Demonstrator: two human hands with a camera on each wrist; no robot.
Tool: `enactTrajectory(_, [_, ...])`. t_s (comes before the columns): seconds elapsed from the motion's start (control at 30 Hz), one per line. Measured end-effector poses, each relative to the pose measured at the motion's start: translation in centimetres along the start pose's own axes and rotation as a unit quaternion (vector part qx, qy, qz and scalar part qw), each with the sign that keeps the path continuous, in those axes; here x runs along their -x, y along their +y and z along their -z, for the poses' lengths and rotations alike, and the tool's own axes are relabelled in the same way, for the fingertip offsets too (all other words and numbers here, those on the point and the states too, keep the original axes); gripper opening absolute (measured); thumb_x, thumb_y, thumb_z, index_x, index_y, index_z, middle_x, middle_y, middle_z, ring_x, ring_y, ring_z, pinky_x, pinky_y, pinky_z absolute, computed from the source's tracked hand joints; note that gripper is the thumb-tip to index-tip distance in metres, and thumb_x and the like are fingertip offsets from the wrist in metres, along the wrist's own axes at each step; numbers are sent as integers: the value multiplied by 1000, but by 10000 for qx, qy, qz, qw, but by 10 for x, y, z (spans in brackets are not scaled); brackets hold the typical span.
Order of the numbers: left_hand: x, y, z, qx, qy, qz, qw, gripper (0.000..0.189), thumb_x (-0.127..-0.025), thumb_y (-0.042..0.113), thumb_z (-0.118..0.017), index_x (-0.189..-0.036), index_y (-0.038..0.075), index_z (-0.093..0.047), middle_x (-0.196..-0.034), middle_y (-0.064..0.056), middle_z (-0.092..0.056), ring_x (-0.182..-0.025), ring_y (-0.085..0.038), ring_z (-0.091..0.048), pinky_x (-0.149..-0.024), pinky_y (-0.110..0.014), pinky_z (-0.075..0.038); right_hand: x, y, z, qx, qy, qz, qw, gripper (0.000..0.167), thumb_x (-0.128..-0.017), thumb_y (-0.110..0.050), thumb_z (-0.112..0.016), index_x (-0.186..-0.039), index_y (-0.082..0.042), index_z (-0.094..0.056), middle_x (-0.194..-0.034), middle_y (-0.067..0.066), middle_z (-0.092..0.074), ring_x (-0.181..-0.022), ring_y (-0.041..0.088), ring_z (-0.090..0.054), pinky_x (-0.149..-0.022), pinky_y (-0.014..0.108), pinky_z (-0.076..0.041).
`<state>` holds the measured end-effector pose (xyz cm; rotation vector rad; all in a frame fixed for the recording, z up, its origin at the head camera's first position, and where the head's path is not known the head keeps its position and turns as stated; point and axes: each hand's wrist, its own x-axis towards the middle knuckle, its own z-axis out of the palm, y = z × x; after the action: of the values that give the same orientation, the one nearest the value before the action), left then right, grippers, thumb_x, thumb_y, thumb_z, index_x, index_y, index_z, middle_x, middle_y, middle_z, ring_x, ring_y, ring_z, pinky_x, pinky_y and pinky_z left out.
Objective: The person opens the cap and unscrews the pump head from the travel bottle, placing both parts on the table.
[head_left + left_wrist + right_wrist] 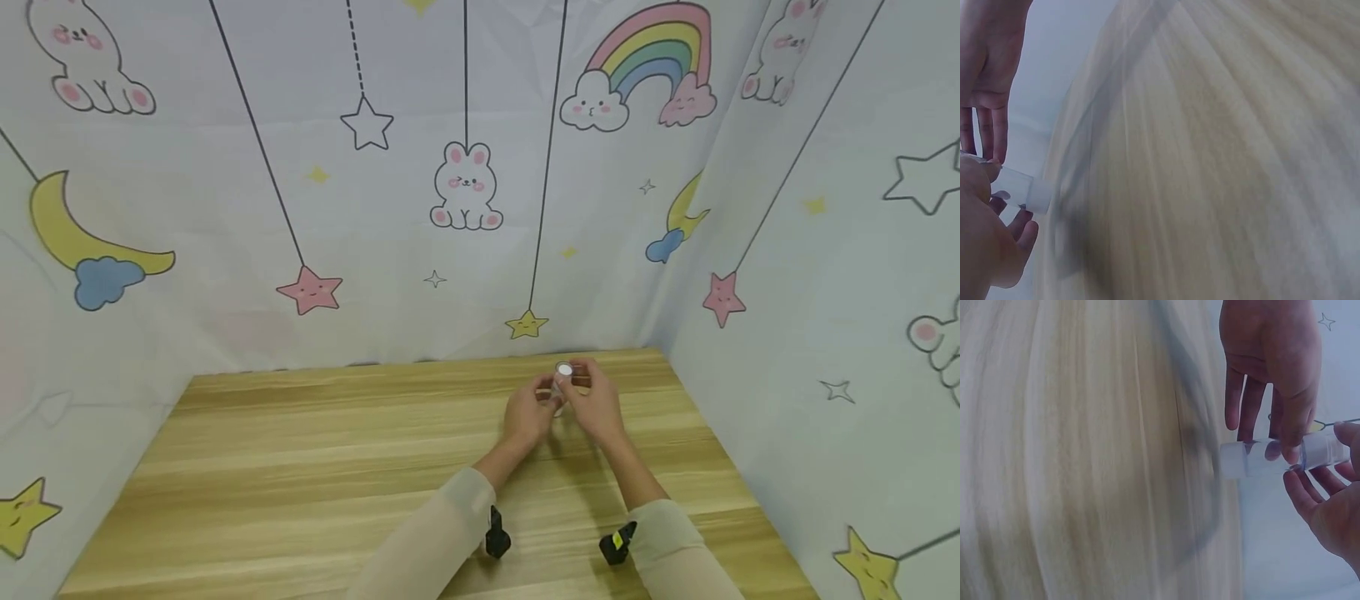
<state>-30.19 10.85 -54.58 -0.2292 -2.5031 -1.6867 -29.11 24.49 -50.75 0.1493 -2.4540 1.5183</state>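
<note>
Bottle (1257, 464): It is small and see-through. You have it in both hands, over the far part of the table (337, 467), a bit right of the middle. It stands up and down, or close to it.
Left hand (527, 414): Your thumb and fingers pinch the low part of the bottle.
Right hand (597, 408): Your thumb and fingers pinch the bottle higher up, near the top. The two hands are just beside each other.
Bottle top (564, 369): A round white spot faces up, with a clear rim around it. I cannot tell if this is a lid.
Bottle bottom (1232, 460): This end is cloudy white and points down at the table. It looks lifted off the wood, but I cannot be sure.
Done so far: You have a good hold on the bottle, one hand low and one hand high. That part looks finished to me.
Left to do: The bottle is not put down yet, and both ends look covered. My guess is you are in the middle of working on its top part. I cannot tell if any part is loose.
Wall cloth (375, 250): It hangs behind the table, with bunnies and stars on it.
</note>
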Motion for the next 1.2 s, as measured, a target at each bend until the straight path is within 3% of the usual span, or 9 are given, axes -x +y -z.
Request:
enactTrajectory(0.23, [-2,3,19,-102,-161,-149,9997,41,-98,22,-79,-137,11,-69,-132,-6,-73,-115,-26,-73,-94,-35,-61,-2,-10,-6,-110,37,88,9999,40,-103,-24,-75,-133,-1,-64,-128,20,-69,-117,37,-68,-96,47,-60])
enactTrajectory(0.57, [0,3,45,-75,-172,-227,9996,40,-100,28,-77,-136,12,-70,-130,-6,-73,-115,-26,-73,-93,-37,-61,-4,-24,-17,-128,-50,111,9998,35,-102,-27,-75,-127,-4,-66,-126,19,-69,-118,37,-68,-96,49,-60])
enactTrajectory(0.83, [0,3,64,-295,-165,-300,9990,38,-100,30,-77,-135,17,-70,-127,-2,-74,-117,-27,-72,-91,-40,-62,-5,-33,-28,-229,-212,167,9994,40,-103,-26,-74,-131,-1,-63,-128,18,-68,-119,37,-67,-97,47,-60])
enactTrajectory(1.2, [3,-3,87,-345,-112,-506,9981,38,-100,30,-76,-135,15,-71,-128,-6,-74,-114,-29,-73,-87,-40,-63,-6,-44,-45,-260,-202,338,9989,35,-101,-26,-76,-127,-4,-66,-124,15,-70,-116,34,-69,-92,46,-62])
